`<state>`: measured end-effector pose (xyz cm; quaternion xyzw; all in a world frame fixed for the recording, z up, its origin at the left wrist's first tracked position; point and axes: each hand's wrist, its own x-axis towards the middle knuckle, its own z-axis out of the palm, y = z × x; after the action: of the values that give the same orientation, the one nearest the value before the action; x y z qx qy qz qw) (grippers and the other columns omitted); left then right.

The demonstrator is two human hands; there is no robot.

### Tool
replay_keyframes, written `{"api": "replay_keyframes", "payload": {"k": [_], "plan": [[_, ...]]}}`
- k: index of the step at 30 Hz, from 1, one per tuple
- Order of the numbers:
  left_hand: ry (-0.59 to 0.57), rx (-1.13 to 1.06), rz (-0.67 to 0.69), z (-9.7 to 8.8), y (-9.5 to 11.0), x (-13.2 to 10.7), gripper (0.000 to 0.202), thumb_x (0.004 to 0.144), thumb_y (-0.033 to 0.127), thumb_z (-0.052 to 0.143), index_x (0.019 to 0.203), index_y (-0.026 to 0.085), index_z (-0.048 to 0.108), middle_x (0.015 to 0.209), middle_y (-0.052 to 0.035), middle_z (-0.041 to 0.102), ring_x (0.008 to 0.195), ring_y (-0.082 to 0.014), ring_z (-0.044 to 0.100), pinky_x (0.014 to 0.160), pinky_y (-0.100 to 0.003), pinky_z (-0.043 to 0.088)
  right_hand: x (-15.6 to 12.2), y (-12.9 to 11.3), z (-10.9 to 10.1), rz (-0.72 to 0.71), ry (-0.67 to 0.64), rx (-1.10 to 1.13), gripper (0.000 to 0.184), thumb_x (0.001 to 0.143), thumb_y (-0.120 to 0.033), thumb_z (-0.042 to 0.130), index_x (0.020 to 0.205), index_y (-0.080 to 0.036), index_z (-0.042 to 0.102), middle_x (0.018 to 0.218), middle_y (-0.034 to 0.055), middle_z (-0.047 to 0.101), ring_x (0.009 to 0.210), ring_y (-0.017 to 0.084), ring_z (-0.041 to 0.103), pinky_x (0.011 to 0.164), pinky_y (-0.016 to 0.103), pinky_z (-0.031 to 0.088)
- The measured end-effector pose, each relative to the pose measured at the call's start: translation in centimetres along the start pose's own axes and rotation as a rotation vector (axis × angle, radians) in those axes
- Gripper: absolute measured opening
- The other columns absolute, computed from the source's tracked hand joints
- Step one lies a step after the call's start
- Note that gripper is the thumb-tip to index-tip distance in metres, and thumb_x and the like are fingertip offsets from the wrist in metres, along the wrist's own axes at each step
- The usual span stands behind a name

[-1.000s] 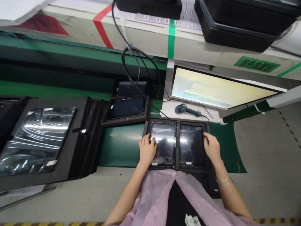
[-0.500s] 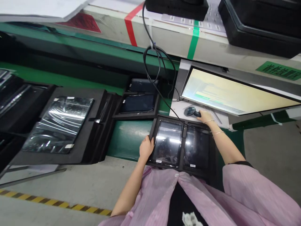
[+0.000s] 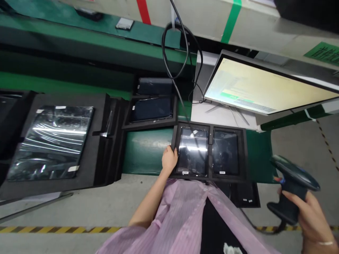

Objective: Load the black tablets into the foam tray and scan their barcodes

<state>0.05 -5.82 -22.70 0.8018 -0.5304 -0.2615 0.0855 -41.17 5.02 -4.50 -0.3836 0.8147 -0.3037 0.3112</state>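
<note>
A black foam tray [image 3: 243, 155] lies in front of me with two dark, glossy screen panels in it, the left panel [image 3: 192, 151] and the right panel [image 3: 225, 152], each with a small white label at its lower edge. My left hand [image 3: 169, 159] is closed around the tray's left edge. Off to the right, my right hand [image 3: 311, 213] grips a black barcode scanner [image 3: 287, 180] by its handle, raised clear of the bench. The scanner's cord hangs below it. Part of another dark tray [image 3: 256, 199] shows beneath, near my waist.
A monitor [image 3: 265, 84] stands at the back right, lit yellow. Another tray with panels [image 3: 150, 109] sits behind on the left. A large foam stack [image 3: 99, 155] bears a shiny film-covered panel [image 3: 53, 141]. A looped black cable [image 3: 164, 53] hangs over the bench.
My right hand has lifted the scanner from the white surface below the monitor and brought it to the right, towards me. My left hand stays on the tray's edge. The view has shifted.
</note>
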Motion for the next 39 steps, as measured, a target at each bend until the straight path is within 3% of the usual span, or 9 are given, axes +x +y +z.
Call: {"api": "replay_keyframes", "payload": {"k": [2,4,9,15,39], "plan": [[-0.005,0.001,0.01,0.0,-0.1,0.1,0.025,0.094,0.029,0.038,0.104,0.009,0.049,0.101,-0.0183,0.063,0.097,-0.0293,0.063,0.08,-0.036,0.048,-2.9,2.1,0.7,0.226,-0.007,0.124,0.046,0.06,-0.047,0.071,0.096,-0.021,0.061,0.075,0.0039,0.061,0.066,0.021,0.055,0.056,0.029,0.044],[-0.012,0.002,0.018,0.0,-0.1,0.1,0.025,0.094,0.029,0.038,0.104,0.009,0.049,0.102,-0.0186,0.063,0.098,-0.0299,0.062,0.081,-0.036,0.048,-4.8,3.6,2.1,0.313,-0.038,0.071,0.043,0.058,-0.045,0.071,0.091,-0.02,0.06,0.072,0.0026,0.06,0.068,0.021,0.054,0.058,0.029,0.044],[-0.029,0.002,0.033,-0.1,-0.3,0.3,0.027,0.094,0.029,0.038,0.105,0.007,0.049,0.103,-0.0208,0.062,0.099,-0.0322,0.062,0.08,-0.038,0.048,-6.0,4.4,5.9,0.154,-0.261,-0.157,0.041,0.061,-0.043,0.06,0.091,-0.017,0.06,0.092,0.0082,0.066,0.089,0.028,0.058,0.084,0.037,0.044],[-0.021,-0.012,0.052,-0.1,-0.3,0.5,0.028,0.093,0.028,0.039,0.108,0.006,0.048,0.104,-0.0216,0.062,0.097,-0.0323,0.062,0.079,-0.038,0.048,-5.2,3.2,8.2,0.084,-0.369,-0.171,0.042,0.063,-0.039,0.055,0.095,-0.013,0.062,0.096,0.0101,0.067,0.091,0.027,0.059,0.083,0.037,0.045],[0.031,-0.025,0.099,0.4,-1.0,0.6,0.023,0.092,0.029,0.039,0.099,0.01,0.05,0.096,-0.018,0.062,0.093,-0.0303,0.062,0.078,-0.038,0.048,-4.6,3.0,9.8,0.047,-0.383,-0.146,0.034,0.064,-0.035,0.055,0.091,-0.015,0.061,0.093,0.008,0.067,0.091,0.026,0.06,0.082,0.036,0.045]]}}
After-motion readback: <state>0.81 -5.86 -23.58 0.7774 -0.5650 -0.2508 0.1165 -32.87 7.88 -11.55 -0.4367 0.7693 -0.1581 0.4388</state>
